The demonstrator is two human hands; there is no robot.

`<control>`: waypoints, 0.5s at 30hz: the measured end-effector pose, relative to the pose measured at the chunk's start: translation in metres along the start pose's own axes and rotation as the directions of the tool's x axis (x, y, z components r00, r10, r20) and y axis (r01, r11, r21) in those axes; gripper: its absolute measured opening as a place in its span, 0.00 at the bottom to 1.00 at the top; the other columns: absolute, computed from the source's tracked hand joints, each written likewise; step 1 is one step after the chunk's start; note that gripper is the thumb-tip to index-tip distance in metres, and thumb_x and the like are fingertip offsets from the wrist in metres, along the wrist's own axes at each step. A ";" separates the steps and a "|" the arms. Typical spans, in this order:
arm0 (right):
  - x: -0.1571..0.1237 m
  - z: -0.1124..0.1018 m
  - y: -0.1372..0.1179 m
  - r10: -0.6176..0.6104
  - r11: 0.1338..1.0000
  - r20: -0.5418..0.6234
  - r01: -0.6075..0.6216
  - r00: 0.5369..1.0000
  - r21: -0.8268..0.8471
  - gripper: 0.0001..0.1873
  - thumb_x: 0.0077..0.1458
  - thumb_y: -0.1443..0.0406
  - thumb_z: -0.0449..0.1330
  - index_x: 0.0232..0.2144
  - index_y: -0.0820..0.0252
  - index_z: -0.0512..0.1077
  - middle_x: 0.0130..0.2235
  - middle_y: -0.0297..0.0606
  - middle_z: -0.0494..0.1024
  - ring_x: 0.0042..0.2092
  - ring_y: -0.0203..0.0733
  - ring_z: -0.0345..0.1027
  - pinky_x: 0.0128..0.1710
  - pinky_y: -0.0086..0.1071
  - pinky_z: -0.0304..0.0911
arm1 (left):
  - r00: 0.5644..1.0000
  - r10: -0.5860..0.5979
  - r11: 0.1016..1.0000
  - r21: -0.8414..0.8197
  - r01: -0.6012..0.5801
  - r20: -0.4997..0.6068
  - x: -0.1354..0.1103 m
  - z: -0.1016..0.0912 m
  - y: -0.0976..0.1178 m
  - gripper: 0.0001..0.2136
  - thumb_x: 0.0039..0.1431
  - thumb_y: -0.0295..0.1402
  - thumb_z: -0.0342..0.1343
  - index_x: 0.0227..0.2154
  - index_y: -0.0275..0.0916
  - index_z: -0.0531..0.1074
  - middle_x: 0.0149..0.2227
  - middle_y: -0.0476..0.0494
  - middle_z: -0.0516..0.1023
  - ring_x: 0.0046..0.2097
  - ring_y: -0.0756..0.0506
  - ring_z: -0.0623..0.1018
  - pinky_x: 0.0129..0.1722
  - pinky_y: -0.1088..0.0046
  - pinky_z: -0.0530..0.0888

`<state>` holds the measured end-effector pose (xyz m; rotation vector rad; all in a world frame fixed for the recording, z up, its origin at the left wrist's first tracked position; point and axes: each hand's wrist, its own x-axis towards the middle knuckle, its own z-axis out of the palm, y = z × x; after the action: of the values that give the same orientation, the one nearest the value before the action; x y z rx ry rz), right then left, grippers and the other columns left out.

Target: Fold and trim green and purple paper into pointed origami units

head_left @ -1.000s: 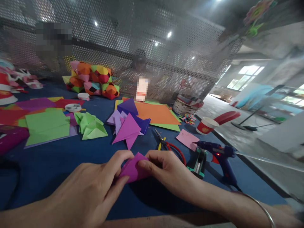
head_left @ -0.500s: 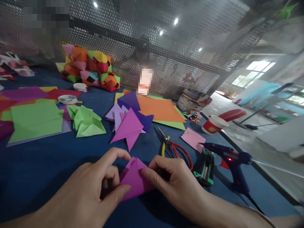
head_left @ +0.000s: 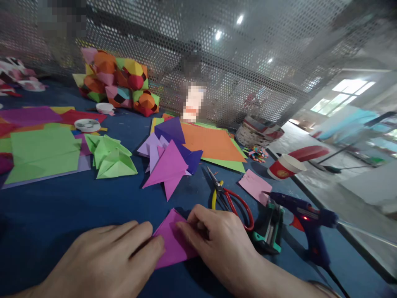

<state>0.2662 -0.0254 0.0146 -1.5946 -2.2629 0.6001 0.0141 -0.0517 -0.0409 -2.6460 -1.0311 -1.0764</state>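
Observation:
A folded sheet of magenta paper (head_left: 173,245) lies on the blue table between my hands, its pointed top away from me. My left hand (head_left: 108,252) has its fingers curled together and grips the paper's left edge. On the other side, my right hand (head_left: 221,240) pinches the right edge, thumb on top and fingertips partly hidden. Just beyond lie folded magenta pieces (head_left: 169,165), with lilac and dark purple (head_left: 192,159) ones. Light green folded pieces (head_left: 113,159) sit to the left. Red-and-yellow-handled pliers (head_left: 219,191) rest close to my right hand.
On the right are a glue gun (head_left: 310,219) with a red light, a green-and-black cutter-like tool (head_left: 269,229), a pink paper (head_left: 256,186) and a paper cup (head_left: 285,167). Farther back are orange sheets (head_left: 214,142), a woven basket (head_left: 259,131) and colourful paper balls (head_left: 124,80). Green sheets (head_left: 45,153) lie left.
My left fingers have come down from the paper's top and closed against its left edge. The paper's upper right flap now lies lower under my right thumb.

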 end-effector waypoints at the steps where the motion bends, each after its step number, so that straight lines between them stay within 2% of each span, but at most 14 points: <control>1: 0.000 0.000 -0.001 -0.003 1.000 -0.006 0.003 1.000 -0.020 0.17 0.72 0.59 0.68 0.29 0.54 0.72 0.25 0.31 0.78 0.25 0.37 0.68 0.28 0.31 0.52 | 0.998 0.050 0.999 0.024 -0.049 -0.035 0.002 0.001 0.000 0.18 0.78 0.28 0.45 0.40 0.45 0.81 0.33 0.44 0.83 0.30 0.41 0.78 0.27 0.66 0.75; 3: -0.002 0.001 0.000 -0.021 0.998 -0.018 0.020 1.000 -0.055 0.16 0.72 0.61 0.67 0.30 0.55 0.74 0.25 0.31 0.79 0.25 0.37 0.69 0.28 0.30 0.51 | 0.989 0.122 0.992 0.047 -0.118 -0.088 0.005 0.005 0.002 0.22 0.82 0.27 0.39 0.42 0.43 0.81 0.37 0.43 0.85 0.36 0.41 0.82 0.34 0.66 0.79; 5: -0.003 0.003 0.001 -0.055 0.996 -0.031 0.052 0.998 -0.078 0.15 0.74 0.61 0.65 0.31 0.55 0.74 0.25 0.31 0.79 0.25 0.37 0.70 0.28 0.30 0.52 | 0.977 0.153 0.988 0.038 -0.149 -0.147 0.007 0.010 0.004 0.23 0.83 0.26 0.39 0.46 0.42 0.83 0.44 0.44 0.89 0.47 0.43 0.86 0.52 0.69 0.83; 7: -0.004 0.005 0.004 -0.093 0.992 -0.047 0.088 0.995 -0.089 0.16 0.75 0.62 0.63 0.30 0.56 0.73 0.25 0.31 0.80 0.24 0.36 0.72 0.28 0.29 0.52 | 0.969 0.153 0.988 0.015 -0.153 -0.193 0.005 0.016 0.005 0.22 0.84 0.25 0.43 0.49 0.42 0.85 0.49 0.49 0.92 0.56 0.48 0.87 0.71 0.75 0.74; 8: -0.004 0.006 0.005 -0.110 0.990 -0.056 0.104 0.992 -0.093 0.17 0.75 0.63 0.62 0.30 0.56 0.72 0.26 0.31 0.80 0.24 0.36 0.72 0.28 0.29 0.52 | 0.968 0.151 0.988 0.004 -0.153 -0.200 0.003 0.018 0.006 0.21 0.84 0.25 0.44 0.50 0.43 0.85 0.51 0.51 0.92 0.58 0.50 0.86 0.76 0.76 0.69; 10: -0.005 0.008 0.006 -0.138 0.987 -0.071 0.131 0.988 -0.098 0.16 0.75 0.64 0.61 0.30 0.56 0.71 0.26 0.32 0.81 0.24 0.36 0.74 0.27 0.29 0.53 | 0.967 0.165 0.985 -0.008 -0.170 -0.195 -0.001 0.022 0.005 0.21 0.84 0.26 0.45 0.52 0.43 0.86 0.54 0.52 0.93 0.62 0.51 0.86 0.79 0.76 0.65; 15: -0.006 0.008 0.006 -0.192 0.978 -0.115 0.179 0.975 -0.111 0.16 0.75 0.65 0.60 0.30 0.55 0.72 0.25 0.31 0.82 0.23 0.37 0.77 0.26 0.30 0.53 | 0.964 0.191 0.981 -0.010 -0.196 -0.185 -0.008 0.026 0.003 0.20 0.83 0.26 0.47 0.53 0.43 0.86 0.59 0.52 0.91 0.67 0.48 0.84 0.79 0.71 0.69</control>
<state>0.2691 -0.0302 0.0041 -1.3995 -2.3451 0.3344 0.0263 -0.0498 -0.0650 -2.5448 -0.7113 -1.2678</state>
